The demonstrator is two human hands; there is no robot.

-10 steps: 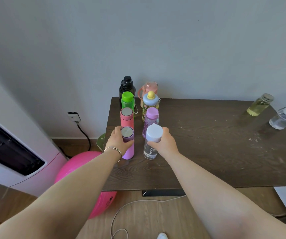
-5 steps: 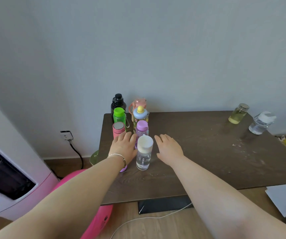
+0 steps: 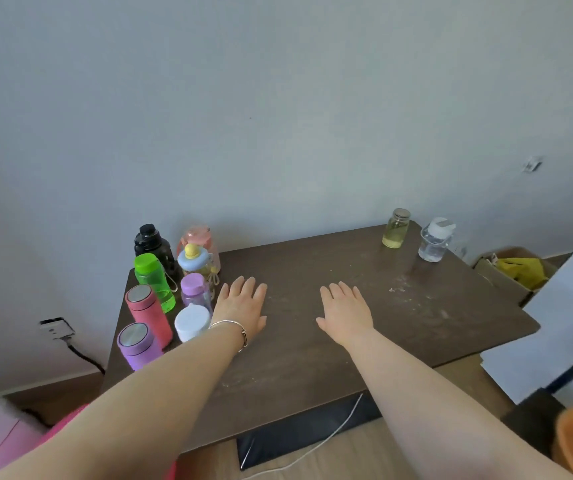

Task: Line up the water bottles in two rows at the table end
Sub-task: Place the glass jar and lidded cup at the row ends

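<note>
Several bottles stand in two rows at the left end of the brown table (image 3: 312,358). The left row holds a purple flask (image 3: 138,346), a coral flask (image 3: 148,315), a green bottle (image 3: 153,282) and a black bottle (image 3: 153,242). The right row holds a white-capped clear bottle (image 3: 191,322), a lilac-capped bottle (image 3: 195,291), a blue-lidded bottle with a yellow knob (image 3: 193,259) and a pink bottle (image 3: 200,237). My left hand (image 3: 243,306) lies flat, fingers spread, just right of the rows. My right hand (image 3: 345,311) lies flat mid-table, holding nothing.
At the far right corner stand a glass jar of yellowish liquid (image 3: 396,228) and a clear white-lidded bottle (image 3: 435,240). A white board (image 3: 555,327) overlaps the table's right side. A cardboard box with something yellow (image 3: 517,270) sits beyond it. A cable (image 3: 312,445) runs under the table.
Both hands let go of the purple flask and the white-capped bottle and moved right onto the bare tabletop, palms flat. The view swung right.
</note>
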